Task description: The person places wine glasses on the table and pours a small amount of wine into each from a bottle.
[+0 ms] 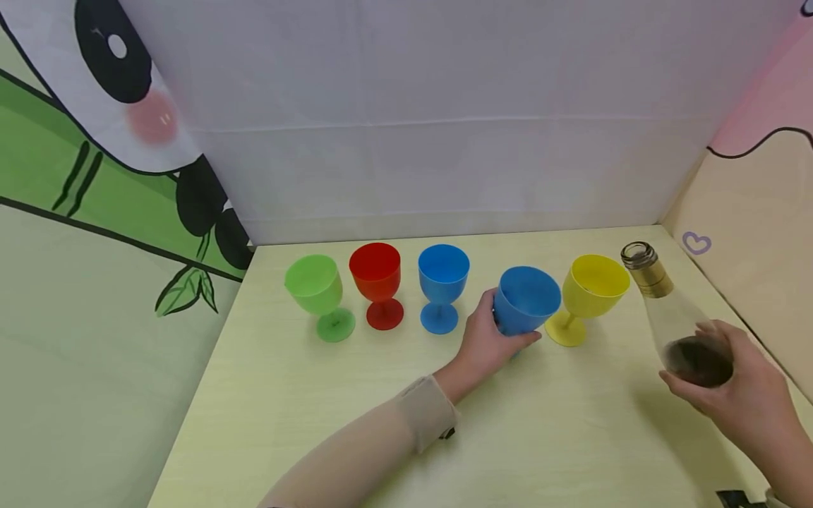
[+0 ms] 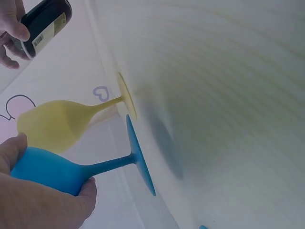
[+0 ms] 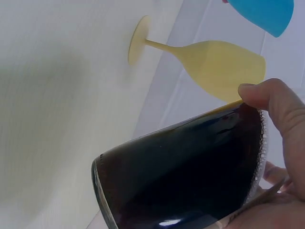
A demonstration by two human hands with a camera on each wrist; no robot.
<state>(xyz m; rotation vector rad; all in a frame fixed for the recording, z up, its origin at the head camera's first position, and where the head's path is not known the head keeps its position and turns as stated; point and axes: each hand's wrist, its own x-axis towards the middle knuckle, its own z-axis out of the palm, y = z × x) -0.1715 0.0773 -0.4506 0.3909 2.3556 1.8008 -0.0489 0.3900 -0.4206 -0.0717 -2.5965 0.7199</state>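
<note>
A light-green goblet [image 1: 315,286], red goblet [image 1: 376,271] and bright-blue goblet [image 1: 442,275], all stemmed and plastic-looking, stand on the pale desk [image 1: 317,409]. The left hand [image 1: 485,346] grasps a second blue goblet [image 1: 526,300] by its bowl; head-view stem mostly hidden. At three o'clock beside it stands a yellow plastic-looking goblet [image 1: 593,286]. The right hand [image 1: 749,395] grips a clear glass bottle [image 1: 673,310] of dark liquid, neck toward eleven o'clock, base blurred; the held goblet lies at ten o'clock from this hand.
</note>
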